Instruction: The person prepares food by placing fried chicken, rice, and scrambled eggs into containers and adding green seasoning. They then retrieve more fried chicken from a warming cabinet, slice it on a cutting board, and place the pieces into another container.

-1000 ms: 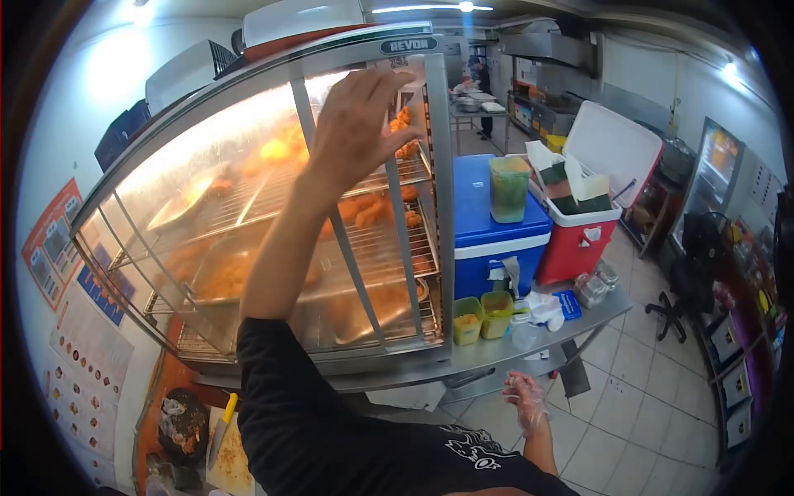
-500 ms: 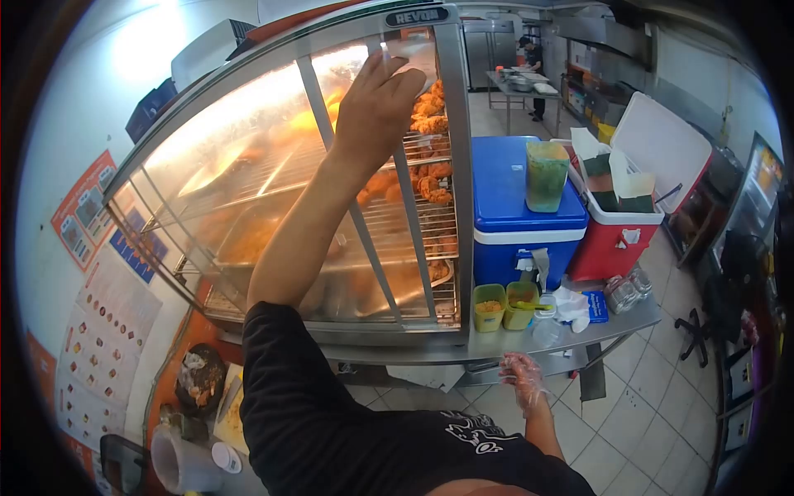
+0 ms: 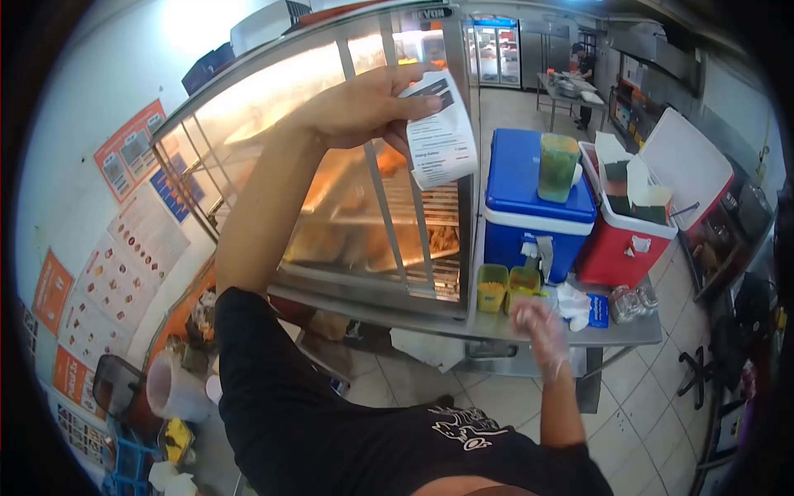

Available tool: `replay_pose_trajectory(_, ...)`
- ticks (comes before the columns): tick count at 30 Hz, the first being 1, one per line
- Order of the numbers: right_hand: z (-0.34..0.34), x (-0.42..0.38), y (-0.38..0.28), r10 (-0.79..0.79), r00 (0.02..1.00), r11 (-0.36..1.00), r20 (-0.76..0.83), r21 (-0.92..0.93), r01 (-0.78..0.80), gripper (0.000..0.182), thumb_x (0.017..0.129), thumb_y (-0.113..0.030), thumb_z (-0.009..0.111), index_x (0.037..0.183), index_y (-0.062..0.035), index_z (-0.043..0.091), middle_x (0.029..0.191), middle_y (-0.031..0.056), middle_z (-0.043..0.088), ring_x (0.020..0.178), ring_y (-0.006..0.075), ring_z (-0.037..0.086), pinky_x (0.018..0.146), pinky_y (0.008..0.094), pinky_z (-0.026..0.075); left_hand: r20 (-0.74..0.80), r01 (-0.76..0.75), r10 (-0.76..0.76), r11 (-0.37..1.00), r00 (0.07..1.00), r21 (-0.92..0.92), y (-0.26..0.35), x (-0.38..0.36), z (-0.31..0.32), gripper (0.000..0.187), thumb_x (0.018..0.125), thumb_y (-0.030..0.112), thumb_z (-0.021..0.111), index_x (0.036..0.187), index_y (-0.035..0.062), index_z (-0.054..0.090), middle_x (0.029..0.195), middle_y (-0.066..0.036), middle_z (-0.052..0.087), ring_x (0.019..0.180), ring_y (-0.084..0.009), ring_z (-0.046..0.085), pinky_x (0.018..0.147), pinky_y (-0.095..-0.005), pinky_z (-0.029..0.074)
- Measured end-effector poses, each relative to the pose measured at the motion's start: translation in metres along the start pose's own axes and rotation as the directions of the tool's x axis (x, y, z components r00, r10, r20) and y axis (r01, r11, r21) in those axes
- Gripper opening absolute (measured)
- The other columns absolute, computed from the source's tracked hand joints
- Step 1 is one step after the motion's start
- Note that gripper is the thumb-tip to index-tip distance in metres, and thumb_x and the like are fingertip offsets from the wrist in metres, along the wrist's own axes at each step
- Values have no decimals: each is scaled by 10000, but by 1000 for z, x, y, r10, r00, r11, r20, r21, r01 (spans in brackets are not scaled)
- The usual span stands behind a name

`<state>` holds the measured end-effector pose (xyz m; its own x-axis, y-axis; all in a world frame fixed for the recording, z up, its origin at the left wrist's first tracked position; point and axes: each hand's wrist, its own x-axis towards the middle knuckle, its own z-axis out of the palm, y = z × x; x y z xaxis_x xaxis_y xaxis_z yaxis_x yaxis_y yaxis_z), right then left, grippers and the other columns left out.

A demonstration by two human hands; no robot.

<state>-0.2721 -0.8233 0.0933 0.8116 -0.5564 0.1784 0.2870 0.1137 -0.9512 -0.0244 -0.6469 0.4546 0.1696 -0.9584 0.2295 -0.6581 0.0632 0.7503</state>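
"What's the left hand (image 3: 361,112) gripping?"

"It's pinching a thin, smooth paper receipt (image 3: 447,140), a printed white rectangle hanging before the glass-and-metal food warmer (image 3: 372,307)."

"Which way is it pointing?"

"Its printed face is turning toward the wearer; its long axis is running steeply, the lower end leaning right."

"And the right hand (image 3: 539,332)?"

"It's wearing a clear, wrinkly plastic glove near the steel table (image 3: 626,336). It's blurring, so I can't tell whether it's open or closed."

"Farther off?"

"A boxy blue cooler (image 3: 511,245) is standing beside a red cooler (image 3: 614,258); well beyond, a person (image 3: 584,68) is standing."
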Motion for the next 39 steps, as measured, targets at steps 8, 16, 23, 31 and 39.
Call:
replay_pose_trajectory(8, 29, -5, -153, -421, 895, 907, 144, 79, 414, 265, 929, -134, 608, 1143, 20, 589, 998, 129, 639, 828, 162, 633, 800, 298, 503, 66, 5, 9, 979, 998, -202, 23, -14, 56, 443, 944, 287, 597, 1274, 25, 460, 1010, -54, 648, 827, -111, 689, 610, -256, 623)
replay_pose_trajectory(16, 13, -37, -157, -449, 872, 892, 197, 41, 450, 243, 909, -116, 617, 1109, 21, 611, 1005, 145, 633, 837, 165, 640, 829, 313, 498, 97, -8, 33, 969, 995, -246, 35, -13, 68, 493, 946, 289, 597, 1299, -7, 421, 1060, -187, 665, 823, -229, 721, 669, -259, 628)
replay_pose_trajectory(23, 7, -49, -158, -444, 880, 893, 170, 1, 450, 211, 903, -77, 594, 1080, 34, 620, 993, 142, 630, 820, 162, 635, 818, 307, 497, 21, -52, 57, 983, 998, -177, 48, -17, 74, 586, 935, 292, 613, 1373, 0, 355, 1064, -203, 660, 818, -245, 720, 679, -273, 629)
replay_pose_trajectory(31, 10, -46, -155, -455, 872, 889, 182, 48, 455, 197, 887, -31, 576, 1064, 41, 622, 965, 135, 633, 796, 158, 629, 783, 300, 502, -19, -45, 42, 989, 999, -139, 53, -24, 69, 582, 929, 293, 620, 1371, 5, 375, 1066, -191, 657, 849, -250, 715, 716, -297, 626)
replay_pose_trajectory(39, 13, -19, -162, -485, 819, 853, 306, -41, 520, 211, 914, -117, 602, 1060, 34, 623, 1001, 135, 634, 806, 167, 628, 784, 315, 507, -370, -176, 210, 977, 905, 123, 26, -42, 13, 345, 852, 171, 652, 1154, 6, 624, 1001, -53, 678, 868, -134, 643, 789, -292, 510)
